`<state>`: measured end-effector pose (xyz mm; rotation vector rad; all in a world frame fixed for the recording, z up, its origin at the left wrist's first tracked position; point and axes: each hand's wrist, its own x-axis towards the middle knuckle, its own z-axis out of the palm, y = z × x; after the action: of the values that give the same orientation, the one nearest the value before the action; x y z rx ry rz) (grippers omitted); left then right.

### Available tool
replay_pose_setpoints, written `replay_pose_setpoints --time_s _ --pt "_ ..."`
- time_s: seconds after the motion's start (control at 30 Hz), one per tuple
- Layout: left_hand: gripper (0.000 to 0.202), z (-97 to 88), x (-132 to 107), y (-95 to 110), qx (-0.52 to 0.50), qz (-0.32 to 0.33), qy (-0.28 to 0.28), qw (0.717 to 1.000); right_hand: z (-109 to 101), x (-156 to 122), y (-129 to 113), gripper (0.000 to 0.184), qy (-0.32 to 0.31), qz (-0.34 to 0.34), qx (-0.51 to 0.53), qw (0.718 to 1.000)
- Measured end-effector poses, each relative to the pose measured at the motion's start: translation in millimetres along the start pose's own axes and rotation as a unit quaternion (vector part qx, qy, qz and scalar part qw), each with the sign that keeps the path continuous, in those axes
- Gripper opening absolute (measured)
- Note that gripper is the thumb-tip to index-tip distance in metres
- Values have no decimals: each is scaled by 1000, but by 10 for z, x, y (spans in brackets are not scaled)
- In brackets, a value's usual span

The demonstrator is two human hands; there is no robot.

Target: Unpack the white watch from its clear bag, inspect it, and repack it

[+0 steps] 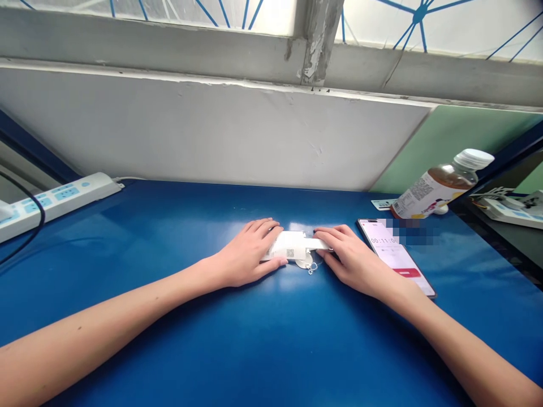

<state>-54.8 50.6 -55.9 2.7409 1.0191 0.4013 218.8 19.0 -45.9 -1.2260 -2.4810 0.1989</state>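
Observation:
A flat white block with a printed square code (290,252) lies low over the blue table in front of me. Its left end is gripped by my left hand (253,254), fingers over the far side and thumb along the near edge. From its right side runs a narrow white strip (316,244), and my right hand (348,257) is closed around the end of that strip. Between the hands, a small beaded charm (313,268) hangs out beside a pale rounded piece. My fingers cover both outer ends, so the exact kind of the white block cannot be made out.
Just right of my right hand lies a phone (403,260) with a timer on its screen. Behind it stands a drink bottle (441,183) with a white cap, near a small card (382,204). A power strip (63,200) with a black cable lies at the left.

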Motion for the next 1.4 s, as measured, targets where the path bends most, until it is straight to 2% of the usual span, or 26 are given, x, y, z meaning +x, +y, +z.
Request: replay_pose_setpoints --time_s 0.2,0.33,0.47,0.6,0.7,0.77,0.83,0.9,0.97,1.0,1.07,1.2,1.27,1.33,1.4 --pt "57 -29 12 -8 -30 -15 10 999 -4 -2 116 37 41 18 -78 996" --pt "59 -31 8 7 -22 -18 7 1000 -50 21 130 38 96 35 -112 988" --pt "67 -21 0 9 -14 -32 -10 999 -33 35 85 46 159 33 -83 983" --pt "69 -41 10 11 -28 -28 -14 999 19 32 27 56 184 23 -47 982" --pt "64 -54 25 11 -55 -22 2 998 36 27 7 57 197 6 -35 980" --pt "64 -63 32 16 -79 -26 25 996 37 23 1 54 201 -8 -30 979" --pt "71 -89 36 38 -100 -41 73 992 35 18 -9 52 204 -26 -29 978" --pt "76 -142 38 87 -104 -48 154 982 30 13 -30 50 211 -41 -30 976" --pt "74 -216 42 166 -81 -26 247 965 17 9 -66 48 220 -55 -29 974" --pt "71 -254 46 213 -62 -8 267 962 6 9 -90 47 223 -63 -25 972" --pt "62 -311 59 306 -29 36 265 963 -31 19 -149 45 231 -77 -7 970" --pt "43 -314 85 407 -13 83 214 973 -194 126 -308 33 252 -68 41 964" --pt "32 -292 91 409 -69 80 192 976 -314 233 -398 24 254 -59 57 964" --pt "30 -291 92 408 -164 53 167 971 -425 367 -487 22 258 -37 102 960" --pt "29 -320 94 429 -273 18 138 952 -494 512 -569 19 293 -9 194 936"
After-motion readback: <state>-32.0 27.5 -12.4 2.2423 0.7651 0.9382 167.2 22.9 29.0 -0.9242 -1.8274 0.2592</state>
